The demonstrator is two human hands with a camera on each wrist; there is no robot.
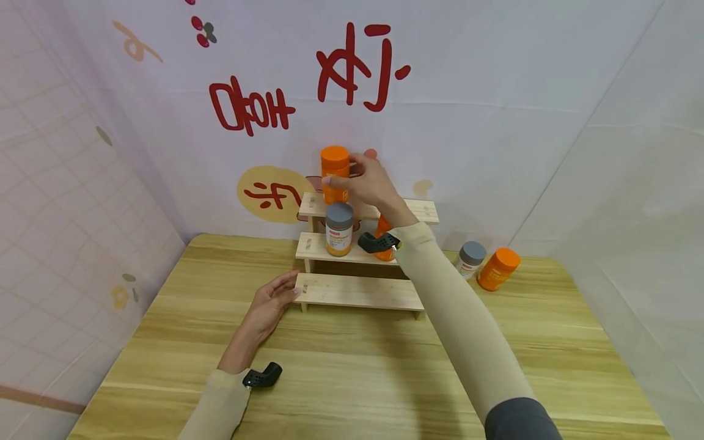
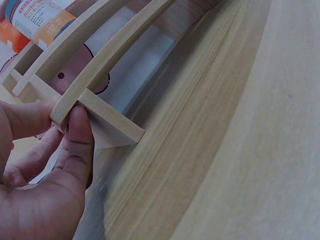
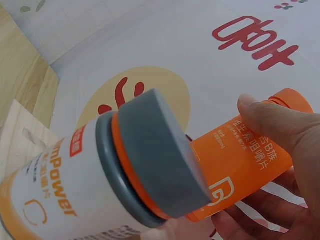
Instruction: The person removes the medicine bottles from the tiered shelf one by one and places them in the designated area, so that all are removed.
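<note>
My right hand [image 1: 370,179] grips an orange pill bottle [image 1: 335,160] at the left part of the top step of a three-step wooden rack [image 1: 357,291]. In the right wrist view the thumb lies along the side of that bottle, with fingers curled behind it. Just below, a white pill bottle with a grey cap [image 1: 338,231] stands on the middle step. Another orange bottle [image 1: 383,227] on that step is partly hidden by my right wrist. My left hand [image 2: 55,165] pinches the left end of the rack's lowest board [image 2: 95,65] between thumb and fingers.
To the right of the rack, a second grey-capped bottle [image 1: 471,255] and one more orange bottle [image 1: 499,269] stand on the wooden table [image 1: 330,379]. A wall covering with red lettering [image 1: 352,67] hangs right behind the rack. My right forearm crosses over the rack's right side.
</note>
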